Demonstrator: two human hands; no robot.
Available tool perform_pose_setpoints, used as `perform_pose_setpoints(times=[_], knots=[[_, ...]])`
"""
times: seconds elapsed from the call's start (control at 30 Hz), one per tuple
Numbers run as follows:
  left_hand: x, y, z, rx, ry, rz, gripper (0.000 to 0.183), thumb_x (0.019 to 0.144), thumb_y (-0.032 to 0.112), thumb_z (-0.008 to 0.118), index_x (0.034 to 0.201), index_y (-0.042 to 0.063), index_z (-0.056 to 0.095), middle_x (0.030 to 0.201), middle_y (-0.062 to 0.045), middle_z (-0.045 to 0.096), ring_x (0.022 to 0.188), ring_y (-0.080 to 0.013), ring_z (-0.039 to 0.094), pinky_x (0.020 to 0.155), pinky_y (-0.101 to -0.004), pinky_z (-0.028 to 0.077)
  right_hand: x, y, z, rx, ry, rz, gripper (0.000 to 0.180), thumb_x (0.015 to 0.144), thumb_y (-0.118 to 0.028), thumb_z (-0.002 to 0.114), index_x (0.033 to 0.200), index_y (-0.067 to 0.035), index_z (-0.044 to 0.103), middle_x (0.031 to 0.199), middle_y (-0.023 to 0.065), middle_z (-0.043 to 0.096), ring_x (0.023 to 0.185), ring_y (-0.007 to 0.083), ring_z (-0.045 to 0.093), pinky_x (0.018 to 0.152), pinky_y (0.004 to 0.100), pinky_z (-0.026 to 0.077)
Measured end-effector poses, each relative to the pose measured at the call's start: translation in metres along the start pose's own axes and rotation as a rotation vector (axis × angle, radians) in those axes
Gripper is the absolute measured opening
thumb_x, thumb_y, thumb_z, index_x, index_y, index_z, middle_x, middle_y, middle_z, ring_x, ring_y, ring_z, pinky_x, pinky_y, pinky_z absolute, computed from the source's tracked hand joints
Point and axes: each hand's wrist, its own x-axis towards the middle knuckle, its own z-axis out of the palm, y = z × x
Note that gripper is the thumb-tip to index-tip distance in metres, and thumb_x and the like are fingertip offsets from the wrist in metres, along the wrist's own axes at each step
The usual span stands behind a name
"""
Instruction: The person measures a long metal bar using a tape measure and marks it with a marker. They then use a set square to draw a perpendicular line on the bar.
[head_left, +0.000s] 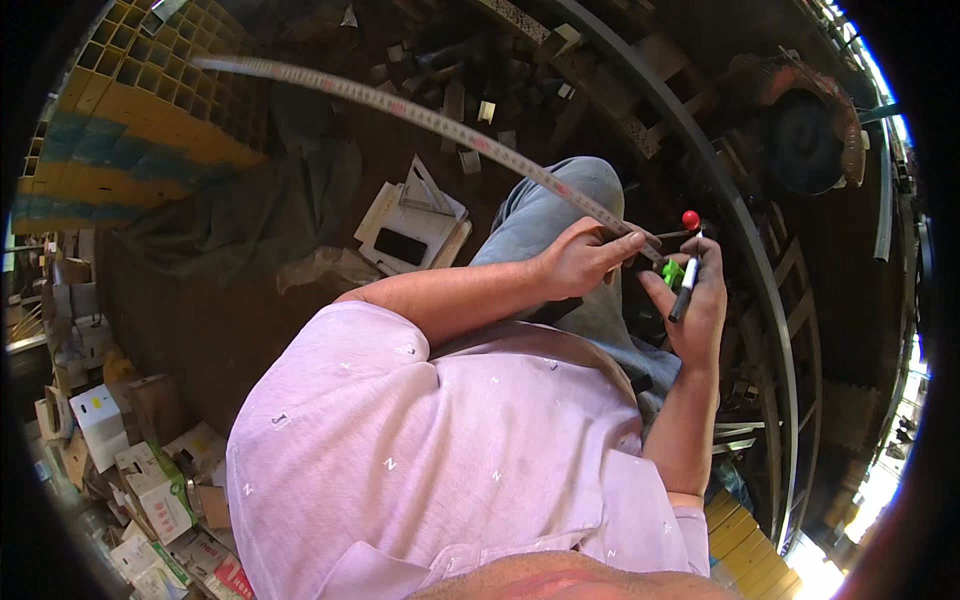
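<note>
My left hand (585, 259) pinches the blade of a tape measure (480, 142) between thumb and fingers. The blade arches from my hands to the upper left, its far end near a stack of square tubes. My right hand (697, 300) holds a green part of the tape measure (672, 273) together with a white marker pen (688, 276) with a black end. Beside the pen's upper end is a red ball-shaped knob (691, 220); what it belongs to is unclear. Both hands are above my jeans-clad leg (562, 195), with the fingers partly hiding the tape case.
Yellow square tubes (150, 97) are stacked at upper left. A phone (400, 246) and a set square (426, 187) lie on a pale stack. A long curved metal bar (739, 202) passes to my right. Small metal offcuts (486, 112) lie ahead; cartons (154, 487) stand lower left.
</note>
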Motion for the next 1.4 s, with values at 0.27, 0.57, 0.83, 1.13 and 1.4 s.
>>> perform_pose_setpoints(times=[0.27,0.57,0.83,1.13,1.4], knots=[[-0.037,0.007,-0.024,-0.141,0.049,-0.138,0.047,0.111,0.043,0.065,0.132,0.001,0.068,0.099,-0.004,0.067,0.084,-0.0132,0.064,0.074,-0.0302,0.056,0.036,-0.028,0.051,0.036,-0.055,-0.137,0.068,0.077,-0.016,0.096,0.127,-0.006,0.051,0.093,0.0125,0.072,0.079,0.0267,0.074,0.074,0.0362,0.059],[-0.071,0.021,-0.059,-0.338,0.452,-0.235,0.029,0.105,0.026,0.077,0.119,0.001,0.073,0.100,-0.005,0.075,0.084,-0.0130,0.070,0.073,-0.0254,0.054,0.044,-0.029,0.126,0.167,-0.255,-0.280,0.072,0.077,-0.012,0.090,0.133,-0.007,0.046,0.117,0.0203,0.064,0.107,0.0446,0.065,0.096,0.0502,0.052],[-0.099,0.001,-0.197,0.233,0.762,-0.123,0.026,0.104,0.024,0.071,0.110,-0.001,0.077,0.093,-0.003,0.074,0.078,-0.0118,0.068,0.072,-0.0295,0.055,0.073,-0.033,0.140,0.213,-0.228,-0.341,0.079,0.078,-0.028,0.097,0.135,-0.006,0.047,0.124,0.0197,0.066,0.115,0.0409,0.066,0.102,0.0471,0.053],[-0.147,-0.167,-0.348,1.194,0.513,-1.148,0.047,0.091,0.042,0.081,0.116,0.002,0.081,0.118,-0.021,0.080,0.109,-0.0370,0.078,0.094,-0.0467,0.061,0.098,-0.012,0.172,0.087,-0.208,-0.416,0.068,0.078,-0.029,0.096,0.130,-0.011,0.055,0.128,0.0162,0.071,0.126,0.0411,0.062,0.110,0.0506,0.047],[-0.122,-0.232,-0.343,1.256,0.164,-1.401,0.042,0.099,0.026,0.065,0.136,0.008,0.073,0.142,-0.020,0.072,0.135,-0.0354,0.067,0.110,-0.0457,0.056,0.112,-0.004,0.178,0.141,-0.229,-0.503,0.063,0.082,-0.035,0.093,0.127,-0.014,0.054,0.129,0.0168,0.074,0.121,0.0373,0.066,0.110,0.0500,0.048]])
